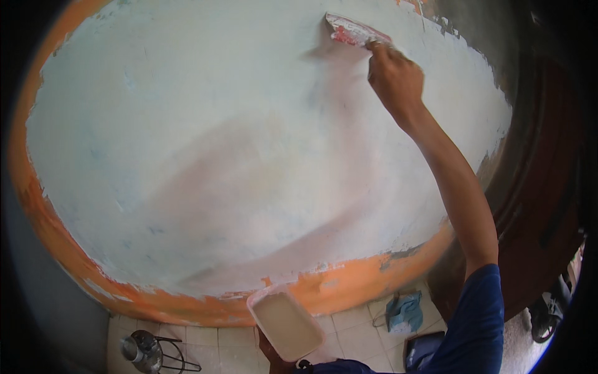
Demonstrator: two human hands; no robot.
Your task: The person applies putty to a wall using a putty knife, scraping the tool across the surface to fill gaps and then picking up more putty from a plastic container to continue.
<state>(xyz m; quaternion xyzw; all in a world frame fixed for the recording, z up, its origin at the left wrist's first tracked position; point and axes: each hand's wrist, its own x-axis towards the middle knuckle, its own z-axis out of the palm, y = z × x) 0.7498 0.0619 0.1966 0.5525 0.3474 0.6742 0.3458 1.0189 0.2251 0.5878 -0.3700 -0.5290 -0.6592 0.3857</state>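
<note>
My right hand [397, 84] is closed around the handle of a wide putty knife [352, 31], high up at the right of centre. The putty knife is smeared with white and shows red patches. Its blade is at the wall [205, 156], which is coated in pale white-grey putty. Low in the middle, a shallow pinkish rectangular tray [288, 326] with a beige-grey inside is held in front of me. My left hand [273, 356] supports it from its lower left side. The tray hides most of that hand's fingers.
Orange paint [342, 283] borders the putty along the bottom and left. A dark brown panel [529, 206] stands at the right. On the tiled floor [233, 349] are a metal stand holding a dark round object [144, 350] and a blue cloth-like item [403, 311].
</note>
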